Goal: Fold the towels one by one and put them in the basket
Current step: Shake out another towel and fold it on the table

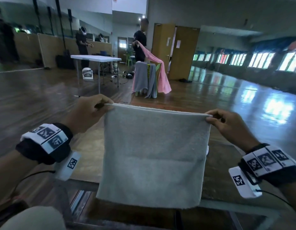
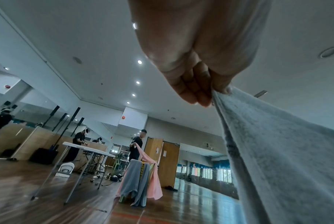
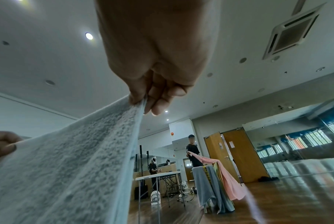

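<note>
A pale grey towel (image 1: 152, 156) hangs in the air in front of me, folded double along its top edge. My left hand (image 1: 101, 107) pinches its top left corner and my right hand (image 1: 215, 117) pinches its top right corner, so the cloth is stretched flat between them. The left wrist view shows my left hand (image 2: 210, 94) with thumb and fingers closed on the towel (image 2: 277, 151) edge. In the right wrist view my right hand (image 3: 143, 103) clamps the towel (image 3: 66, 166) corner the same way. No basket is plainly in view.
A glass-topped table (image 1: 87, 185) lies below the towel. Beyond it, a chair draped with grey and pink towels (image 1: 147, 78) stands on the wooden floor, a person (image 1: 140, 42) behind it holding the pink one. A white folding table (image 1: 96, 58) stands further left.
</note>
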Available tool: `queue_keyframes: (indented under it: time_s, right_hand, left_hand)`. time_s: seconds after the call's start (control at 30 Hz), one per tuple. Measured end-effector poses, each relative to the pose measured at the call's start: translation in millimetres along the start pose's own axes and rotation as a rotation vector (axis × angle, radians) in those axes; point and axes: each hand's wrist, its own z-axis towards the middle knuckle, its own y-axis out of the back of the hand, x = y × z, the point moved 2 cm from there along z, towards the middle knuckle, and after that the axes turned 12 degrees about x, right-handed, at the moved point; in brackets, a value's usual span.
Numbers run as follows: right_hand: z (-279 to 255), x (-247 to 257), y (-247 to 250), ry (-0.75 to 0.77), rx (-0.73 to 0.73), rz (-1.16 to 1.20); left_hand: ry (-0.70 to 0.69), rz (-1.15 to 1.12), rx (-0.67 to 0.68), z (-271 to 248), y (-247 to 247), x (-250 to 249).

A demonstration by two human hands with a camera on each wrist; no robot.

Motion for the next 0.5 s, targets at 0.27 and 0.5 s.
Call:
queue_keyframes:
  time_s: [0.27, 0.5]
  right_hand:
    - [-28.6, 3.0, 10.7, -0.055, 0.121, 0.116]
    - [-54.5, -10.4, -10.0, -0.149, 0.391, 0.400]
  left_hand:
    - [0.028, -0.057, 0.133, -23.9, 3.8, -9.8]
    - [0.138, -0.331, 0.570, -50.8, -5.6, -11.4]
